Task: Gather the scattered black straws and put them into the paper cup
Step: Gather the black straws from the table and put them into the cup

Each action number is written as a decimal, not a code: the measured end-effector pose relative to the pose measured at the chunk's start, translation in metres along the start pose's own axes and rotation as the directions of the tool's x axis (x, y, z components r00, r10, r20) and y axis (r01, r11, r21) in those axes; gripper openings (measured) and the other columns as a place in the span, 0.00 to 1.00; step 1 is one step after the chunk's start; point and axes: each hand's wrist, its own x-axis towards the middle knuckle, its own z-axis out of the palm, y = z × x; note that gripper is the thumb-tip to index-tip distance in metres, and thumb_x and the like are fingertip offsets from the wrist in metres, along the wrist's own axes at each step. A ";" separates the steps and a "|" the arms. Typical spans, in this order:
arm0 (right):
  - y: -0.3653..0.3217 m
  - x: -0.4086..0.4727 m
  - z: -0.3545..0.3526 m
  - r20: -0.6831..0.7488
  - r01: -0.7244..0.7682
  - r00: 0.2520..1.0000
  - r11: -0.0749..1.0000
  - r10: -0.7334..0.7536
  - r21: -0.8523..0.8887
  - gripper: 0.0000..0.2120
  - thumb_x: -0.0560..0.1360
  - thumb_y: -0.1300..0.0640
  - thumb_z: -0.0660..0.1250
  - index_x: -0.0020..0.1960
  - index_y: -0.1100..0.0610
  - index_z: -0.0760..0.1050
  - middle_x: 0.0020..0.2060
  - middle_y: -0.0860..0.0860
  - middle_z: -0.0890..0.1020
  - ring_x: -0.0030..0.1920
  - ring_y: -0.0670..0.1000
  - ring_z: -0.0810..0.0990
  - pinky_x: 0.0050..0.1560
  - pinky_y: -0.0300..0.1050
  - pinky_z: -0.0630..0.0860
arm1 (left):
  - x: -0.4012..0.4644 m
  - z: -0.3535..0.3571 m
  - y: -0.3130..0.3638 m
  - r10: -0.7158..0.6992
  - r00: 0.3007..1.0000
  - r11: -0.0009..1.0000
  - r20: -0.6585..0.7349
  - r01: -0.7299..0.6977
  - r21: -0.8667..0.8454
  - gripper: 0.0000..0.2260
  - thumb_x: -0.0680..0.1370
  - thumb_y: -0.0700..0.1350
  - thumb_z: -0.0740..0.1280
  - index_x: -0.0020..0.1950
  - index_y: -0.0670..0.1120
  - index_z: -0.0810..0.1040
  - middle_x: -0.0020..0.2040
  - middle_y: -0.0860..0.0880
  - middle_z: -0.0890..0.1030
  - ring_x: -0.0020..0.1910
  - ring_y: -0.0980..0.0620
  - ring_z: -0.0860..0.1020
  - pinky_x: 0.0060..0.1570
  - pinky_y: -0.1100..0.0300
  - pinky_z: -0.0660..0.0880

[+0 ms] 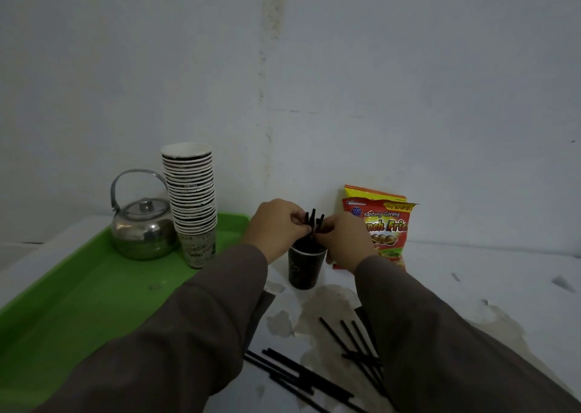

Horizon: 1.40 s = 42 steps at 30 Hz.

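Observation:
A dark paper cup [304, 269] stands on the white table [471, 274] near the wall. Several black straws [312, 219] stick up out of it. My left hand [276, 227] and my right hand [344, 239] meet just above the cup's rim, and both pinch this bunch of straws with their fingertips. More black straws [301, 373] lie scattered on the table close to me, and another loose group of straws [361, 346] lies partly under my right sleeve.
A green tray [78, 302] at the left carries a metal kettle [143, 227] and a tall stack of paper cups [193, 205]. A red and yellow snack bag [383, 224] leans on the wall behind my right hand. The tabletop is stained.

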 end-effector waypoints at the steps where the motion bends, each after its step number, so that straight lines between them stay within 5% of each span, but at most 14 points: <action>1: -0.001 0.001 0.000 0.035 -0.020 0.999 1.000 0.021 -0.011 0.06 0.74 0.59 0.65 0.49 0.58 0.79 0.37 0.53 0.81 0.27 0.47 0.79 0.32 0.39 0.79 | 0.001 0.000 0.002 -0.016 1.000 1.000 0.018 0.016 0.020 0.01 0.68 0.42 0.71 0.36 0.47 0.82 0.32 0.49 0.81 0.33 0.54 0.78 0.33 0.63 0.73; 5: -0.003 0.006 -0.003 0.109 -0.083 0.990 0.996 0.086 -0.029 0.09 0.75 0.59 0.64 0.53 0.59 0.78 0.47 0.57 0.83 0.33 0.50 0.82 0.44 0.47 0.82 | 0.006 0.000 0.009 -0.095 0.992 0.990 0.082 0.086 0.110 0.10 0.69 0.44 0.69 0.28 0.45 0.79 0.30 0.45 0.80 0.34 0.46 0.77 0.30 0.60 0.70; 10: -0.015 0.007 -0.011 0.219 -0.132 0.965 0.989 0.144 -0.066 0.12 0.74 0.59 0.66 0.56 0.61 0.76 0.50 0.59 0.82 0.38 0.53 0.83 0.43 0.49 0.82 | 0.012 -0.005 0.017 -0.107 0.993 0.961 0.056 0.089 0.262 0.09 0.70 0.49 0.70 0.39 0.44 0.84 0.40 0.42 0.83 0.43 0.43 0.77 0.45 0.53 0.76; 14: -0.021 0.004 -0.019 0.124 -0.024 0.992 1.000 0.021 0.020 0.15 0.72 0.60 0.68 0.59 0.59 0.75 0.53 0.58 0.81 0.32 0.47 0.79 0.30 0.35 0.75 | 0.011 -0.011 0.017 -0.071 0.995 0.984 0.070 0.058 0.167 0.11 0.68 0.40 0.73 0.50 0.46 0.82 0.46 0.44 0.83 0.46 0.46 0.79 0.46 0.57 0.75; 19: -0.023 -0.017 -0.037 -0.086 0.084 0.994 0.985 -0.072 0.148 0.14 0.71 0.59 0.69 0.56 0.58 0.77 0.47 0.54 0.83 0.31 0.45 0.79 0.29 0.31 0.72 | -0.005 -0.018 0.023 0.005 1.000 0.996 0.005 -0.005 0.089 0.15 0.68 0.36 0.73 0.54 0.45 0.80 0.46 0.45 0.82 0.40 0.51 0.77 0.45 0.62 0.72; 22: -0.014 -0.048 -0.050 -0.243 0.167 0.962 0.970 -0.122 0.177 0.09 0.71 0.59 0.70 0.51 0.56 0.79 0.41 0.49 0.82 0.32 0.40 0.77 0.29 0.26 0.71 | -0.039 -0.020 0.037 0.140 0.990 0.990 -0.034 -0.139 0.013 0.14 0.69 0.36 0.71 0.52 0.48 0.80 0.44 0.51 0.80 0.36 0.58 0.74 0.39 0.75 0.70; 25: 0.004 -0.095 -0.056 -0.255 0.191 0.956 0.968 -0.146 0.160 0.05 0.71 0.58 0.69 0.46 0.54 0.80 0.36 0.46 0.81 0.31 0.41 0.77 0.30 0.26 0.71 | -0.090 -0.009 0.049 0.267 0.962 0.964 0.055 -0.267 -0.017 0.12 0.70 0.37 0.69 0.50 0.50 0.81 0.42 0.53 0.80 0.37 0.57 0.76 0.39 0.73 0.70; 30: 0.046 -0.171 -0.052 -0.138 0.045 0.990 0.994 -0.032 0.097 0.01 0.69 0.55 0.71 0.39 0.50 0.80 0.30 0.44 0.81 0.28 0.41 0.77 0.28 0.28 0.72 | -0.162 0.024 0.048 0.287 0.931 0.958 0.224 -0.281 -0.058 0.08 0.74 0.42 0.66 0.50 0.51 0.81 0.46 0.53 0.82 0.40 0.61 0.75 0.42 0.71 0.70; 34: 0.074 -0.208 -0.046 -0.118 -0.084 0.990 0.996 0.079 -0.041 0.05 0.69 0.53 0.71 0.36 0.49 0.77 0.28 0.43 0.78 0.28 0.42 0.75 0.30 0.28 0.71 | -0.185 0.055 0.047 0.314 0.916 0.948 0.251 -0.317 -0.031 0.09 0.75 0.42 0.64 0.52 0.50 0.80 0.48 0.51 0.83 0.46 0.55 0.76 0.49 0.57 0.74; 38: 0.088 -0.224 -0.039 -0.096 -0.242 0.970 0.927 0.224 -0.285 0.15 0.68 0.41 0.68 0.40 0.52 0.74 0.30 0.46 0.75 0.30 0.45 0.72 0.27 0.36 0.66 | -0.192 0.073 0.041 0.373 0.890 0.896 0.264 -0.419 0.147 0.10 0.75 0.41 0.63 0.52 0.49 0.80 0.46 0.51 0.82 0.48 0.49 0.77 0.48 0.54 0.71; 42: 0.088 -0.224 -0.029 0.035 -0.274 0.949 0.878 0.312 -0.392 0.17 0.69 0.43 0.68 0.47 0.56 0.74 0.37 0.50 0.77 0.37 0.48 0.74 0.33 0.40 0.69 | -0.193 0.074 0.027 0.350 0.892 0.902 0.286 -0.404 0.156 0.09 0.75 0.42 0.64 0.52 0.50 0.80 0.47 0.51 0.82 0.49 0.50 0.77 0.49 0.54 0.71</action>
